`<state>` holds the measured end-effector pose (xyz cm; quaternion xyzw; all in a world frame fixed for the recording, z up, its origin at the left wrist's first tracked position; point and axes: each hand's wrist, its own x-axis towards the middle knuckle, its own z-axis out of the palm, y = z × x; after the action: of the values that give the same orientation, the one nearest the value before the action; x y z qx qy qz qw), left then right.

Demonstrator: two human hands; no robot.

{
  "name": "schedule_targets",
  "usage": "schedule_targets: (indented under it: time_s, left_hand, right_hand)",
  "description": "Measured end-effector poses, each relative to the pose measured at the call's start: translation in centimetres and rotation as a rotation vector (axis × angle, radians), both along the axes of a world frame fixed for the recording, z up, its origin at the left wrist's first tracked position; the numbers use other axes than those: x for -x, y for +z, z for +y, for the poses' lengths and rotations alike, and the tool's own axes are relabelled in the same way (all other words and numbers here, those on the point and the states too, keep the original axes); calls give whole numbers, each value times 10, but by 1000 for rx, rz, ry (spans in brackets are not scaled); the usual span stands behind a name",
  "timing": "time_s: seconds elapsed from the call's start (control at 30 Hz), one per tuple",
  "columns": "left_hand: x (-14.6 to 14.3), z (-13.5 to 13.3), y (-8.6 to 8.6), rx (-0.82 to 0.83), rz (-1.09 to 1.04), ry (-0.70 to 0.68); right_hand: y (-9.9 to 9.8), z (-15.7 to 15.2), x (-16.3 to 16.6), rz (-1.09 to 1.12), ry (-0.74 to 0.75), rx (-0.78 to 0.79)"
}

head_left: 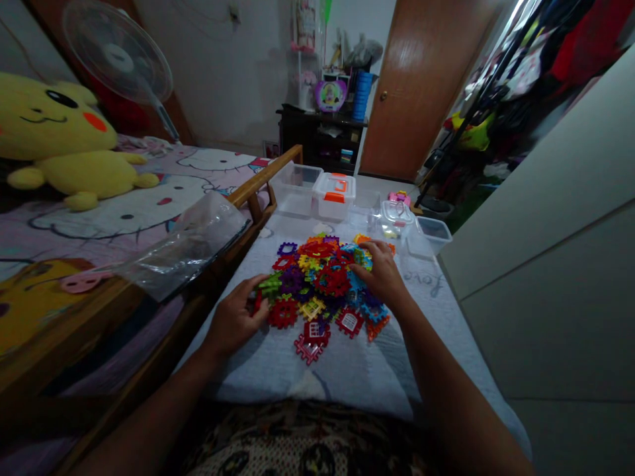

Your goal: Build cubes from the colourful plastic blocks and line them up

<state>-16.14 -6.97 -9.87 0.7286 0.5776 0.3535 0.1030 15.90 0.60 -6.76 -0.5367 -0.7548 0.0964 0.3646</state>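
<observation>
A heap of colourful interlocking plastic building tiles (317, 284) lies on the pale cloth in front of me. At the heap's left edge, my left hand (241, 311) has its fingers curled round a red tile (257, 302), with a green tile (270, 285) against the fingertips. On the heap's right side, my right hand (381, 270) bends over it, thumb and forefinger round a light-blue tile (366, 258). Its other fingers are partly hidden. Dark-red tiles with white window grids (349, 322) lie flat at the near edge, with a pinkish-red tile (308, 349) closest to me.
Behind the heap stand a clear open bin (296, 192), an orange-latched box (335, 195) and smaller clear containers (431, 231). A wooden bed rail (258, 192) runs along the left, with a plastic bag (188, 244) over it. A white cabinet (550, 244) borders the right.
</observation>
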Motion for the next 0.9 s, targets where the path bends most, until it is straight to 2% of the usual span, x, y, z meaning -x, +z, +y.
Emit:
schedule_targets:
  time_s: [0.13, 0.3, 0.4, 0.57, 0.63, 0.7, 0.8, 0.9]
  left_hand:
    - [-16, 13, 24, -16, -145, 49]
    - [-51, 41, 46, -95, -156, -63]
    - [-75, 63, 47, -136, -111, -179]
    - [-100, 90, 33, -97, 32, -368]
    - [-100, 94, 29, -80, 94, -446]
    - [-91, 99, 27, -80, 122, -468]
    - [-65, 114, 23, -75, 116, -352]
    - [-32, 138, 6, -19, 114, -179]
  right_hand:
    - [-19, -27, -33, -85, -52, 40]
    - [-53, -40, -54, -154, -131, 151]
    - [-66, -40, -53, -157, -160, 191]
    - [-72, -40, -46, -110, -161, 178]
    - [-71, -41, -45, -81, -146, 160]
    - [-68, -41, -44, -49, -122, 146]
    - [-64, -42, -43, 4, -116, 124]
    - [-60, -43, -41, 58, -116, 118]
